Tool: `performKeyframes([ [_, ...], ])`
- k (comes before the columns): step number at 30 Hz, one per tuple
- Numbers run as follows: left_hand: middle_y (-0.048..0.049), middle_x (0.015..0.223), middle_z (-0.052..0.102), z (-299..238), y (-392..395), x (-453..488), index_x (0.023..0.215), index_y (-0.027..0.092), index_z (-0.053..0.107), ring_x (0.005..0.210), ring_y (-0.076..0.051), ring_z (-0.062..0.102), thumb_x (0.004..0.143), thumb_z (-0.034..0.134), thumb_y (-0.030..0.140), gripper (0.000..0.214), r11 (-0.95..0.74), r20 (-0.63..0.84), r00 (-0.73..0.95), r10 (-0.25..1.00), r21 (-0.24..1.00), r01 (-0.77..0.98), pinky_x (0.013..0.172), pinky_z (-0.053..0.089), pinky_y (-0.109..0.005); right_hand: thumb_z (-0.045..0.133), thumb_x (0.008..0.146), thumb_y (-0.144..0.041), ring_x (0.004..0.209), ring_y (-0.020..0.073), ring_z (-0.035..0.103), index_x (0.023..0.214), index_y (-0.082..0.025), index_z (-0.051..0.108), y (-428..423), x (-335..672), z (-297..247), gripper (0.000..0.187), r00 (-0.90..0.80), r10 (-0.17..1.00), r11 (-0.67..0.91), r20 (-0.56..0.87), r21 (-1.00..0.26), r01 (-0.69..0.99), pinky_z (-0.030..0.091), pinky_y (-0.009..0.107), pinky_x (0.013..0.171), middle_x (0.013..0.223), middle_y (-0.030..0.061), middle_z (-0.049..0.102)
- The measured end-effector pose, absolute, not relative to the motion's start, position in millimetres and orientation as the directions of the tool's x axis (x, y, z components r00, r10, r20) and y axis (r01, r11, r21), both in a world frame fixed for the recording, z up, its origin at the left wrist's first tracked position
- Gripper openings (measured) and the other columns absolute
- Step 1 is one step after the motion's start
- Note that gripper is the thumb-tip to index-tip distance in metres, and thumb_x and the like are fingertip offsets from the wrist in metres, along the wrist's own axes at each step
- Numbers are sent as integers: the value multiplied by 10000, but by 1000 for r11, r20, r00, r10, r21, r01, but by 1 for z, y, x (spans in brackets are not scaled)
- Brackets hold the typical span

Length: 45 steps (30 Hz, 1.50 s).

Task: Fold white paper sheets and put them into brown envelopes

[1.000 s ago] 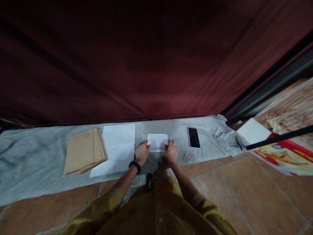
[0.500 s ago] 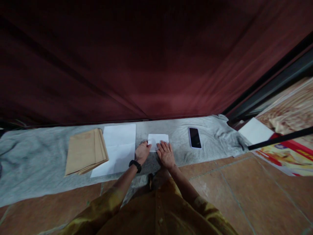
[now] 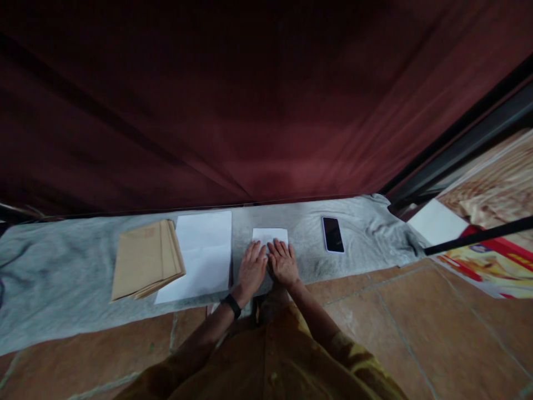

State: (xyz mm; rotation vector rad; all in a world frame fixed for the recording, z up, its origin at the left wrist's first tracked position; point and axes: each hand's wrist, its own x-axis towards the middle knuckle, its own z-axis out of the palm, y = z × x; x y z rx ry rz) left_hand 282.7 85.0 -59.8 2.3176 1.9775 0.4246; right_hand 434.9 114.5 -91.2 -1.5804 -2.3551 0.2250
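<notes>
A small white folded paper (image 3: 270, 234) lies on the grey cloth in front of me. My left hand (image 3: 252, 269) rests flat on its near left part, fingers stretched out. Beside it, my right hand (image 3: 283, 263) lies flat on the near right part, fingers also extended. Both palms hide the paper's near edge. To the left are large white paper sheets (image 3: 204, 250), and brown envelopes (image 3: 144, 255) in a stack overlap their left side.
A phone (image 3: 333, 234) with a dark screen lies on the grey cloth (image 3: 370, 233) to the right. Dark red fabric (image 3: 266, 139) hangs behind the cloth. Tiled floor (image 3: 400, 311) runs along the near side. A printed cardboard box (image 3: 491, 258) is at the far right, behind a dark bar.
My left hand has gone from gripping the paper's left edge to lying flat on it, fingers pointing away from me. My right hand stays almost in place.
</notes>
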Motion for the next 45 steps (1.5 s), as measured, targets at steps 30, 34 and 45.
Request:
performKeyframes([
  [30, -139, 1628, 365, -87, 89, 288, 1557, 98, 360, 1554, -247, 221, 1012, 302, 331, 595, -180, 39, 176, 984, 202, 963, 1272, 173, -482, 358, 1065, -358, 1486, 298, 343, 1523, -261, 462, 139, 427, -92, 479, -310, 945, 327, 108, -257, 909, 174, 577, 1216, 1601, 93, 418],
  [34, -142, 1634, 350, -86, 95, 288, 1551, 84, 367, 1552, -250, 225, 1022, 288, 331, 588, -177, 30, 175, 984, 204, 963, 1273, 179, -484, 351, 1066, -365, 1490, 302, 337, 1519, -259, 467, 144, 426, -91, 480, -299, 950, 313, 93, -272, 910, 168, 591, 1213, 1603, 90, 415],
  [45, -130, 1631, 361, -88, 110, 288, 1554, 108, 364, 1545, -241, 248, 1036, 272, 352, 580, -148, 39, 143, 989, 215, 965, 1270, 186, -479, 360, 1071, -367, 1490, 294, 341, 1511, -276, 471, 158, 423, -94, 463, -278, 956, 292, 91, -255, 922, 174, 601, 1208, 1609, 80, 406],
])
